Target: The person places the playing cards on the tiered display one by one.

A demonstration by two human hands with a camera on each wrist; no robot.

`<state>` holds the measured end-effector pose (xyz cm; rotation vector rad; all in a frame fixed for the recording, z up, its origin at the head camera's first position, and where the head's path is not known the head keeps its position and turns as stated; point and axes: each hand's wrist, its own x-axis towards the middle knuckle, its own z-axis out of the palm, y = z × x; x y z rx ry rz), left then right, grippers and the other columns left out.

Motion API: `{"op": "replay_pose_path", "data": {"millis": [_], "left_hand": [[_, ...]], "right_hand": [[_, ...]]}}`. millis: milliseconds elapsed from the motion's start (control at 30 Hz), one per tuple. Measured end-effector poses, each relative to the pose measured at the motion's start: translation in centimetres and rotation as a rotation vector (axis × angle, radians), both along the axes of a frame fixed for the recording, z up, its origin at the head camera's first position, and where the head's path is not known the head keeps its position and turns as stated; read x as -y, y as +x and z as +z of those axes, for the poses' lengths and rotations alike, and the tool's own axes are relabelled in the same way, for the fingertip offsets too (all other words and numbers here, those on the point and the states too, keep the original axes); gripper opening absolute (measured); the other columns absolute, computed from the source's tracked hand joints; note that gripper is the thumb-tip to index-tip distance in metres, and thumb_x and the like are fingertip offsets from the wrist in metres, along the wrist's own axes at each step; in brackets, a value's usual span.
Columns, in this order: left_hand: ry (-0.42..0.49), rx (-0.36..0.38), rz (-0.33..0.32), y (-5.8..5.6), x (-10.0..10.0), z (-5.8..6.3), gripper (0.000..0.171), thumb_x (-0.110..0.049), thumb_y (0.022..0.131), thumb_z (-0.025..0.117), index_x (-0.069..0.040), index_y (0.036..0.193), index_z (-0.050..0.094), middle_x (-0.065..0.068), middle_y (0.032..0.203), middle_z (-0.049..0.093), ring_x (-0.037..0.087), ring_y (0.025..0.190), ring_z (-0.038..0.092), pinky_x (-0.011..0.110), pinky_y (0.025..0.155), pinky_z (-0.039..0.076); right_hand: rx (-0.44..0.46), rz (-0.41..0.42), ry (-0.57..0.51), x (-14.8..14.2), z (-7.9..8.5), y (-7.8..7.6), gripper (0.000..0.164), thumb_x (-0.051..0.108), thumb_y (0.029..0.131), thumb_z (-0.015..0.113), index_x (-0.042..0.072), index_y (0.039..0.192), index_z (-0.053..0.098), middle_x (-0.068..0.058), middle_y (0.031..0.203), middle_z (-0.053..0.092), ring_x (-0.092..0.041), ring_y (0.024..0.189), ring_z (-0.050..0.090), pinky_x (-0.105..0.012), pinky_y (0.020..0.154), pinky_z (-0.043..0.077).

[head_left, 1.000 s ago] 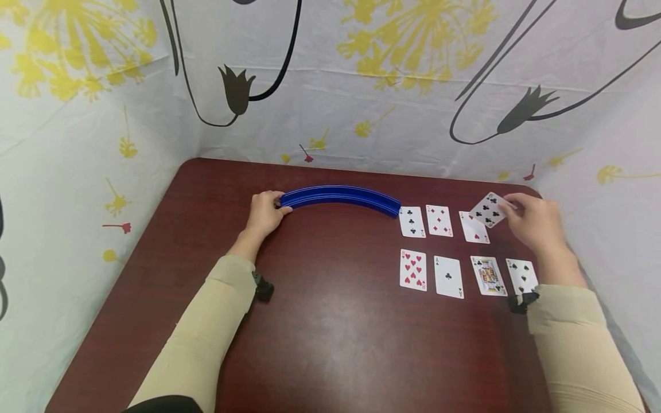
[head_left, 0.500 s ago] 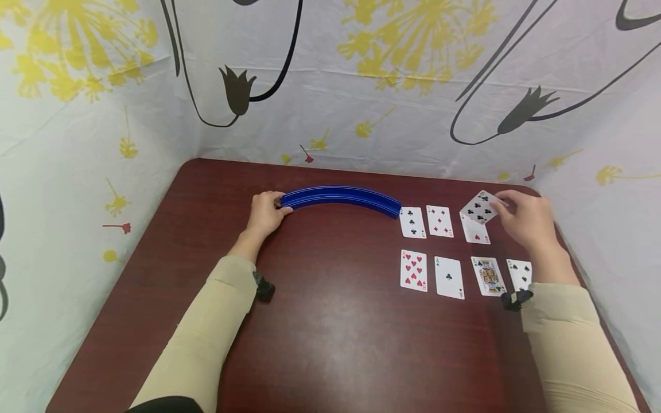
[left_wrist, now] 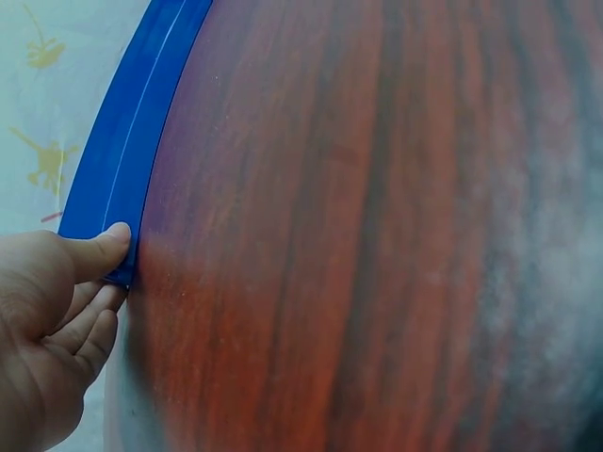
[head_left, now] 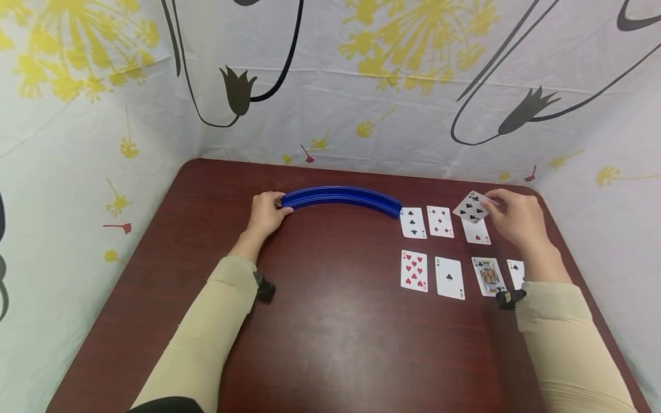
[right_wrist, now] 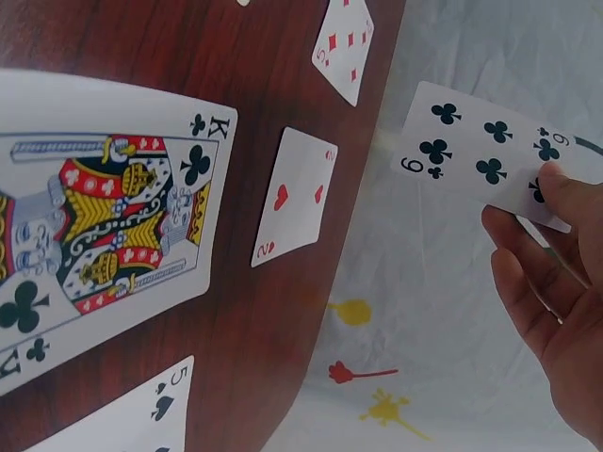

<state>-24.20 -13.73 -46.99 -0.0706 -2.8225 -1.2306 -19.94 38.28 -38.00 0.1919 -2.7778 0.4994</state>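
- In the upper right of the head view, a six of clubs (head_left: 470, 207) is pinched by the right hand (head_left: 518, 219), its near corner caught between thumb and fingers.
- The six is held face up and tilted, and the upper part of a two of hearts (head_left: 477, 234) is covered by it there; in the right wrist view it is seen raised clear of the table (head_left: 330, 344), against the patterned cloth (head_left: 310, 92).
- At upper centre, a curved blue rack (head_left: 341, 195) is gripped at its left end by the left hand (head_left: 265, 213), with the thumb laid on the near side and the fingers tucked behind and under.
- Beside the rack's right end a three of clubs (head_left: 413, 222) is laid; whether the two are touching cannot be told.
- Between the three and the two of hearts, a five of diamonds (head_left: 440, 222) is placed.
- In the row below, right of centre, a heart card (head_left: 414, 271), an ace of clubs (head_left: 450, 278), a king of clubs (head_left: 488, 276) and a five of spades (head_left: 515, 273) are set out, the last partly hidden by the right arm.
- Both arms are covered by beige sleeves (head_left: 196, 327).
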Motion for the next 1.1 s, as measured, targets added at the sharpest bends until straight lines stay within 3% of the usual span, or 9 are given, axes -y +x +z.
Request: {"op": "replay_pose_path", "data": {"millis": [600,1100], "left_hand": [[0.001,0.011,0.008,-0.1,0.1,-0.1,0.044,-0.014,0.092,0.077,0.005,0.130,0.066,0.022,0.117,0.069,0.032,0.105,0.067,0.044,0.091,0.056],[0.003,0.012,0.015,-0.1,0.1,-0.1,0.044,-0.014,0.091,0.078,0.004,0.130,0.066,0.021,0.116,0.070,0.031,0.104,0.068,0.043,0.091,0.057]], "right_hand": [[-0.011,0.047,0.018,1.0,-0.7,-0.6,0.022,0.016,0.099,0.068,-0.002,0.110,0.072,-0.027,0.090,0.071,-0.043,0.076,0.066,-0.060,0.066,0.046],[-0.015,0.064,-0.018,2.4,-0.2,-0.9,0.020,0.015,0.099,0.068,-0.002,0.110,0.072,-0.026,0.091,0.072,-0.043,0.080,0.068,-0.060,0.069,0.048]]}}
